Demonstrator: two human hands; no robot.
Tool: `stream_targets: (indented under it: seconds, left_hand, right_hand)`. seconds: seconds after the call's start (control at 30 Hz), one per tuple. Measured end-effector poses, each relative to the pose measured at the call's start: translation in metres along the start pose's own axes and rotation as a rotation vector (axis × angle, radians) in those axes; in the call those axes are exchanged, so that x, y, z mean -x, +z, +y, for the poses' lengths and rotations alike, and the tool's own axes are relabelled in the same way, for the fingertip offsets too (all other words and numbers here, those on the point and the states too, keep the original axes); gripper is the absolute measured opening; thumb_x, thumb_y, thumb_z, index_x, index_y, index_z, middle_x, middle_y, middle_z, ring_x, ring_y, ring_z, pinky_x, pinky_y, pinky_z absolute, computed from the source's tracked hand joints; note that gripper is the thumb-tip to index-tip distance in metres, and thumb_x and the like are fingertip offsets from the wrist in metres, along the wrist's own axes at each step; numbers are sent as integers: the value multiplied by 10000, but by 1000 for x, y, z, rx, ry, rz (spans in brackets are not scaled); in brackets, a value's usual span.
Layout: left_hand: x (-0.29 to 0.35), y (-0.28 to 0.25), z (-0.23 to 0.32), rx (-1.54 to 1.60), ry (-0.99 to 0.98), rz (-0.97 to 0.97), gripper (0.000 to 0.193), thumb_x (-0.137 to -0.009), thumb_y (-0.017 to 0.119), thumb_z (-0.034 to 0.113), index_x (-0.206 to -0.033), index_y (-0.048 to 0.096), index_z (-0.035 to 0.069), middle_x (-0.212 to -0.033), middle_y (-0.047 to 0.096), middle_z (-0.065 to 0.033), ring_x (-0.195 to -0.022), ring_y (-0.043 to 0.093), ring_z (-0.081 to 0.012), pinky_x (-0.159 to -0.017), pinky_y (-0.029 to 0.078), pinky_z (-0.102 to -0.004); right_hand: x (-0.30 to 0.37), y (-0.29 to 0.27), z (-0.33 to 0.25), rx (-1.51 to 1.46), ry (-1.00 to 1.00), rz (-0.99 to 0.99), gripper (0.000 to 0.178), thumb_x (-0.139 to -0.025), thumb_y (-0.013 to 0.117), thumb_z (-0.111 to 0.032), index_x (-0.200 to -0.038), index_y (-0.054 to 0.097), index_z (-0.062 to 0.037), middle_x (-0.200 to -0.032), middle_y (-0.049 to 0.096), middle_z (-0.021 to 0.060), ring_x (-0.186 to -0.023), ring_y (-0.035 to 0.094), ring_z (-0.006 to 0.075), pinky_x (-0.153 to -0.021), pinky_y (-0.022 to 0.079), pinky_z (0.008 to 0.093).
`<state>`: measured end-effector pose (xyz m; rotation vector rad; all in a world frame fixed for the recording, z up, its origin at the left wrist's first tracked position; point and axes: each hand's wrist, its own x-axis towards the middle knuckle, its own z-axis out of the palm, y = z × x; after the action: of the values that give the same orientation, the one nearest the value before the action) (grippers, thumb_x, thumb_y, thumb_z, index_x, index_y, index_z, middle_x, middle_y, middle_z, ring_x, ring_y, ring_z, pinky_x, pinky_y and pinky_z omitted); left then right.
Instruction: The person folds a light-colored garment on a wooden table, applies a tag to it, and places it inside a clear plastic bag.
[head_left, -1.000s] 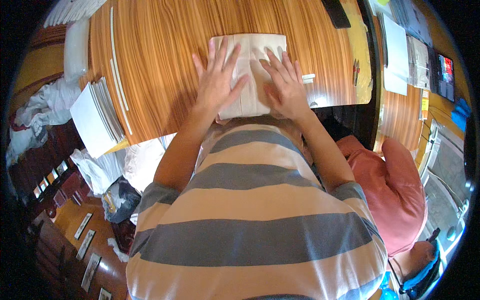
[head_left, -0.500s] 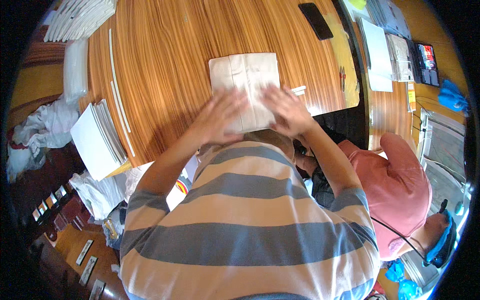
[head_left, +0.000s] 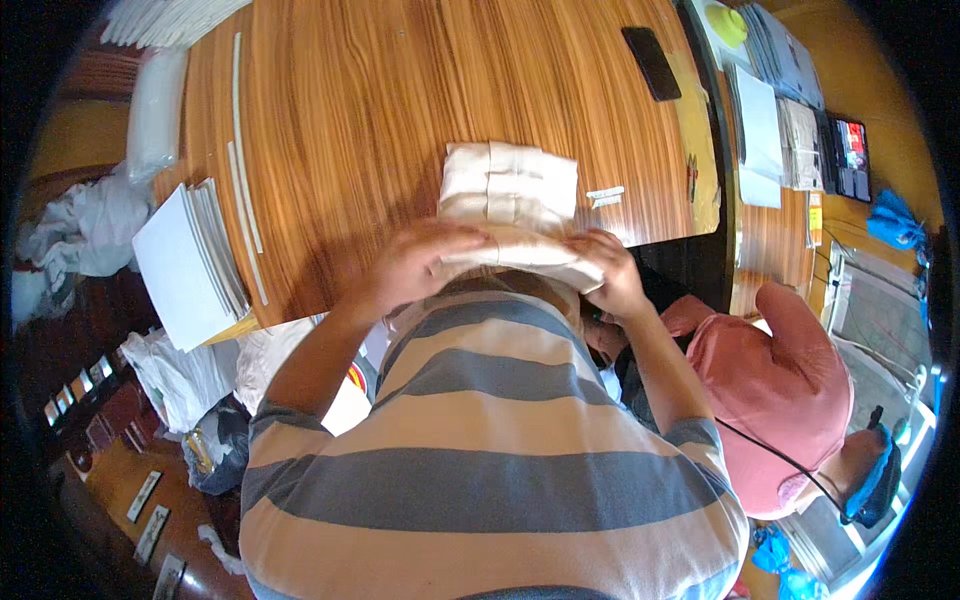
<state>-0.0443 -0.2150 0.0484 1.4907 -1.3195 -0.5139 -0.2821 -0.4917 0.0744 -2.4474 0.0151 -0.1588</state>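
Note:
A folded cream cloth (head_left: 508, 183) lies at the near edge of the wooden table, with creases running across it. Its near end is raised and bent up toward my body. My left hand (head_left: 428, 262) has its fingers closed over the left end of this raised edge. At the opposite end, my right hand (head_left: 612, 272) pinches the cloth between thumb and fingers. The far half of the cloth rests flat on the wood. Beside it, to the right, are small white strips (head_left: 606, 196).
A black phone (head_left: 650, 63) and red-handled scissors (head_left: 692, 178) lie at the table's right side. Long white strips (head_left: 245, 200) and a stack of white sheets (head_left: 190, 265) are at left. Close on my right sits a person in a pink shirt (head_left: 770, 390).
Both hands lay spread on the cloth, blurred; now they grip its near edge and have lifted it. The view has shifted slightly, so the table appears lower.

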Motion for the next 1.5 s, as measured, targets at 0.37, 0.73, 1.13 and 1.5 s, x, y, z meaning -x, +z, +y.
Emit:
stream_targets:
  seconds: [0.37, 0.73, 1.13, 1.5]
  left_hand:
    - [-173, -118, -52, 267, -800, -24, 427, -837, 907, 291, -1123, 756, 14, -1094, 775, -117, -990, 730, -192, -892, 573, -333]
    - [-305, 121, -92, -642, -68, -1439, 793, -684, 939, 480, -1296, 725, 23, -1297, 716, -242, -1172, 687, -414, -971, 560, -512]
    - [-76, 53, 25, -190, -347, 317, 416, -949, 675, -12, -1356, 616, 52, -1195, 725, -109, -1083, 705, -246, -903, 559, -359]
    - [41, 51, 52, -200, -854, 812, 330, -958, 779, 160, -1220, 682, -16, -977, 784, -115, -817, 761, -200, -733, 594, -315]
  right_hand:
    - [-112, 25, -10, -916, 677, 240, 253, -1055, 700, -262, -1076, 769, -19, -954, 758, 21, -840, 684, 104, -747, 562, 300]
    - [-8, 27, -31, -733, 672, -591, 532, -1093, 561, -510, -1172, 744, -17, -1023, 775, 164, -957, 703, 213, -919, 539, 363]
    - [-125, -32, -26, -359, 268, -67, 319, -986, 722, -318, -1139, 706, -38, -1066, 756, 170, -909, 761, 354, -807, 595, 457]
    - [-228, 50, -4, 244, -109, -364, 508, -961, 670, -498, -1113, 712, -15, -932, 749, 239, -840, 753, 426, -768, 610, 524]
